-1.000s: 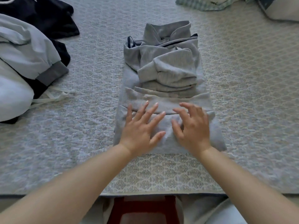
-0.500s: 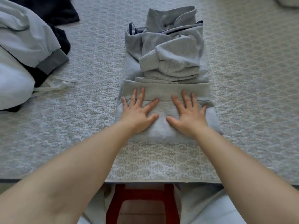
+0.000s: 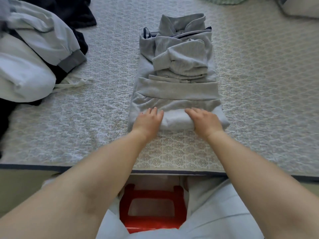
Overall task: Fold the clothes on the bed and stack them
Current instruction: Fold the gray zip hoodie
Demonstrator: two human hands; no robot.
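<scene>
A grey sweatshirt point(image 3: 176, 90) lies lengthwise on the patterned bedspread point(image 3: 259, 87), its sleeves folded in over the body and its collar at the far end. The near hem is turned up into a thick roll. My left hand point(image 3: 148, 119) grips the left part of that roll with fingers curled over its top. A short way to the right, my right hand point(image 3: 204, 120) holds the roll the same way. The thumbs are hidden under the cloth.
An unfolded heap of pale blue and white clothes point(image 3: 34, 49) with a dark garment point(image 3: 74, 11) lies at the left. A pillow point(image 3: 302, 6) and checked cloth point(image 3: 222, 0) sit at the far right. A red stool point(image 3: 151, 207) stands below the bed edge.
Both hands slid back from pressing flat on the lower sweatshirt to its near edge, curled round it, and turned the hem up into a roll.
</scene>
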